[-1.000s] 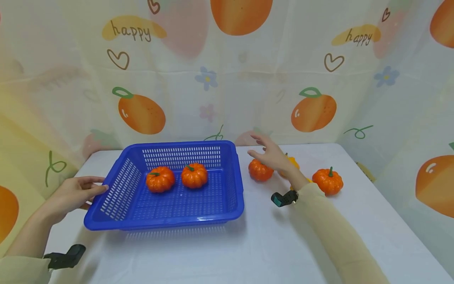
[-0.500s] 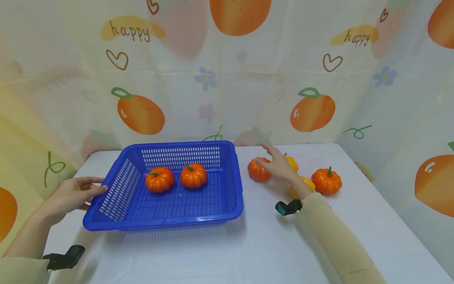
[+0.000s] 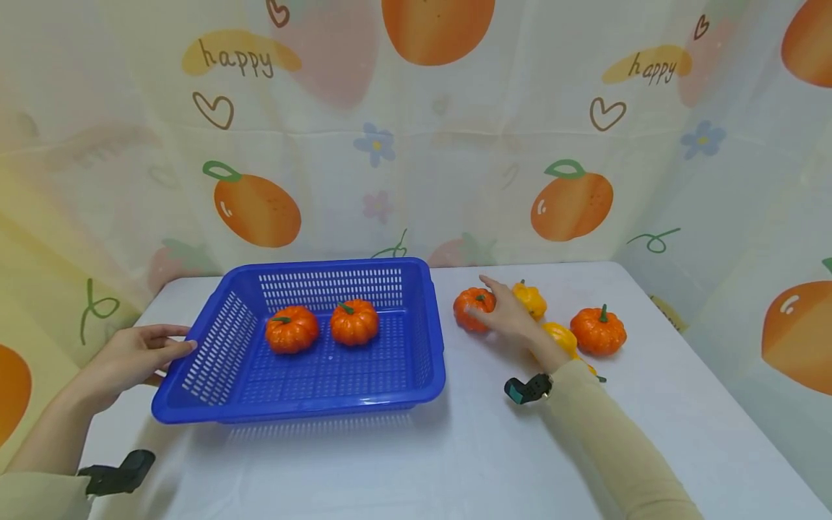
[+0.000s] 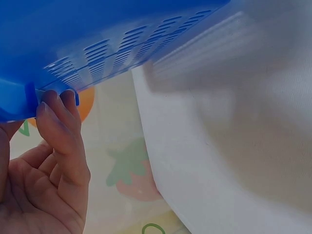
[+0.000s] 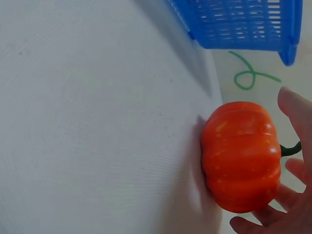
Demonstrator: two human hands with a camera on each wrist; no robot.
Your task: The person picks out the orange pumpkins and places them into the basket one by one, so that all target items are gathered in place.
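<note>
My left hand [image 3: 133, 357] grips the left rim of a blue plastic basket [image 3: 325, 406], thumb above and fingers curled beneath. Inside the basket sit two small orange pumpkins with green stems, a left pumpkin [image 3: 292, 331] and a right pumpkin [image 3: 354, 323]. On the table, just right of the basket, stands another orange pumpkin [image 5: 241, 158]. My right hand [image 3: 513, 319] hovers at its stem side, thumb and fingers spread about it. In the right wrist view some fingertips come close to its surface; whether they touch I cannot tell.
Behind the right hand lies a yellow pumpkin [image 3: 530, 300]. A second yellow one [image 3: 560, 336] and another yellow piece are partly covered by the forearm. An orange pumpkin [image 3: 598, 332] stands farther right on the white table [image 3: 455, 462]. A printed curtain [image 3: 442, 180] hangs behind.
My right hand has come down and slightly right, from above the table to beside the orange pumpkin, uncovering more of the yellow pumpkins. The left hand and the basket stay in place.
</note>
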